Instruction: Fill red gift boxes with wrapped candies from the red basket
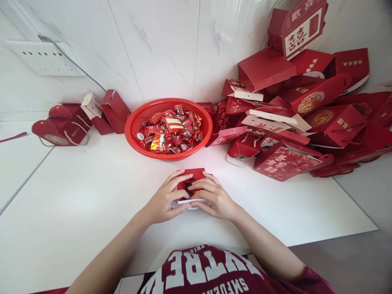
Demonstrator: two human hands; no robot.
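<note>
A small red gift box [195,173] with its top open stands on the white table in front of me. My left hand [168,199] grips its left side, fingers bent over the rim and thumb along the near white-edged flap. From the right, my right hand [214,197] holds the same box, with fingers over the opening and the thumb on the near flap. Something red and shiny shows inside between the fingers, too covered to name. Just behind the box is a red plastic basket [130,136] filled with wrapped candies [176,126].
A large heap of red gift boxes [288,161] lies at the right against the tiled wall. At the back left stand a red box with rope handles [63,126] and two smaller boxes [114,110]. A power socket panel [45,59] with a cable is on the wall.
</note>
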